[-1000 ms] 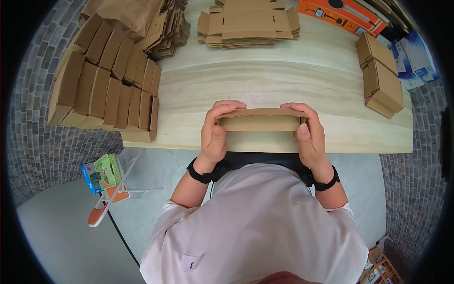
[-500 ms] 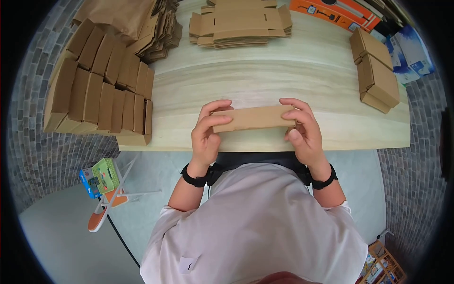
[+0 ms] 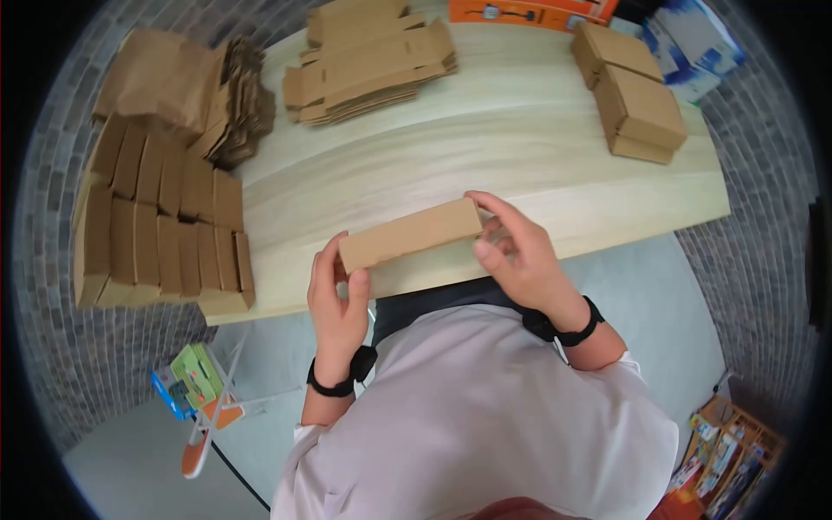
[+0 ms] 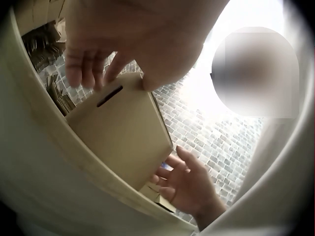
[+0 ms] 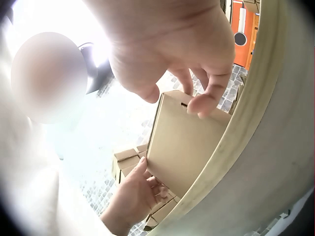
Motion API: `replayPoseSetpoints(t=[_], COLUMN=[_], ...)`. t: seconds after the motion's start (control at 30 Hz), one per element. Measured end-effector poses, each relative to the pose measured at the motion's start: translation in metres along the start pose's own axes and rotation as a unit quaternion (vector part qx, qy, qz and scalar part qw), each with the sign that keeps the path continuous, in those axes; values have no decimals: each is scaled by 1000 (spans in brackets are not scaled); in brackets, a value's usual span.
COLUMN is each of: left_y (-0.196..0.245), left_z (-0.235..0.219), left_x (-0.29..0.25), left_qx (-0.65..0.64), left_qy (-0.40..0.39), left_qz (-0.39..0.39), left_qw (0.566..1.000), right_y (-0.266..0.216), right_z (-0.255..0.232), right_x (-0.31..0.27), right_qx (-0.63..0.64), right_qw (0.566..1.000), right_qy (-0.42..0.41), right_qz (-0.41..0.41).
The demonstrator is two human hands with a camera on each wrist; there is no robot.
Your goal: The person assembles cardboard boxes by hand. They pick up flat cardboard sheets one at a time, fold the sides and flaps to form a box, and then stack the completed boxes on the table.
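A closed brown cardboard box (image 3: 412, 234) stands on its long edge near the front of the table, its narrow side turned up. At its left end my left hand (image 3: 338, 308) grips it, thumb on the near side and fingers round the end. My right hand (image 3: 524, 264) holds the other end loosely, forefinger at the far top corner and thumb by the near corner. In the left wrist view a dark slot shows in the box's end (image 4: 109, 96), beneath the left fingers. The right wrist view shows right fingertips over the opposite end, beside another slot.
Two rows of folded boxes (image 3: 160, 234) line the table's left side. Flat cardboard blanks (image 3: 373, 74) lie at the back, with a brown paper bag (image 3: 156, 82) at the back left. Two boxes (image 3: 641, 108) sit at the right, near blue-and-white packages (image 3: 693, 39).
The box has shifted left and tilted, its right end now farther from the body. Both hands have moved with it, their fingers shifting from its top to its ends. The head view has turned.
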State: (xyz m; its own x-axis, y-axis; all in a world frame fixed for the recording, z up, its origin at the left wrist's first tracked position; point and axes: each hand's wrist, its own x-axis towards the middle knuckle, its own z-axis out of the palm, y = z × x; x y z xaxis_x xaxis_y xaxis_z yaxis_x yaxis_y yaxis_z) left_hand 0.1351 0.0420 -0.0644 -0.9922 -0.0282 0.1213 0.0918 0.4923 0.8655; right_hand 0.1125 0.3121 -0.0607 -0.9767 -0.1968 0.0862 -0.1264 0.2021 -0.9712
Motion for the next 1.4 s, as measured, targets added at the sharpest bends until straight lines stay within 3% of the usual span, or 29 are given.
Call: replayPoseSetpoints(t=[0.07,0.13,0.27,0.33,0.4,0.5,0.53,0.6,0.7,0.77,0.83,0.9,0.97,1.07,1.1,1.13,1.2,1.23,1.3,1.37,1.4], left_y=[8,17,40,53,70,105,115,127,142,150,157,163,165,152,149,141,131,130,125,107,101], left_z=[3,7,22,37,60,102,120,166,230,258,278,280,280,280,271,260,222,199,148,118,105], left_x=[1,5,29,52,80,128,147,191,240,256,267,267,270,273,271,267,246,233,212,199,196], left_qx=[-48,-28,-58,-64,-91,-115,-130,-174,-229,-252,-269,-268,-259,-208,-74,-76,-36,-31,18,31,33], left_qy=[-25,2,-52,-88,-149,-216,-228,-238,-255,-275,-299,-322,-346,-314,-276,-274,-241,-238,-257,-220,-193], left_qz=[-8,104,161,190,215,236,245,263,261,246,213,186,135,132,155,147,275,262,310,290,291], left_qw=[999,994,984,976,961,940,933,919,903,895,890,889,892,917,945,947,930,935,915,931,936], right_y=[-5,-6,-13,-10,-13,-19,-22,-15,-3,1,5,-3,5,31,33,38,17,-4,-23,-23,-28], right_z=[-2,-6,-31,-51,-80,-139,-161,-206,-274,-305,-318,-315,-322,-334,-331,-325,-303,-280,-235,-195,-172], right_x=[-5,-8,-13,-8,-1,15,24,53,97,120,137,144,154,156,148,142,120,105,91,91,94], right_qx=[1,-13,-43,-31,-53,-213,-271,-261,-330,-354,-347,-326,-342,-373,-421,-468,-470,-433,-360,-316,-296], right_qw=[1000,992,981,968,962,934,922,920,886,881,888,899,898,894,868,839,829,855,902,930,946], right_qy=[16,76,138,211,235,262,254,278,306,314,301,276,261,225,253,275,284,263,212,167,106], right_qz=[-11,-98,-133,-132,-128,-113,-112,-84,-115,-7,29,98,93,105,67,29,-104,-113,-107,-91,-83])
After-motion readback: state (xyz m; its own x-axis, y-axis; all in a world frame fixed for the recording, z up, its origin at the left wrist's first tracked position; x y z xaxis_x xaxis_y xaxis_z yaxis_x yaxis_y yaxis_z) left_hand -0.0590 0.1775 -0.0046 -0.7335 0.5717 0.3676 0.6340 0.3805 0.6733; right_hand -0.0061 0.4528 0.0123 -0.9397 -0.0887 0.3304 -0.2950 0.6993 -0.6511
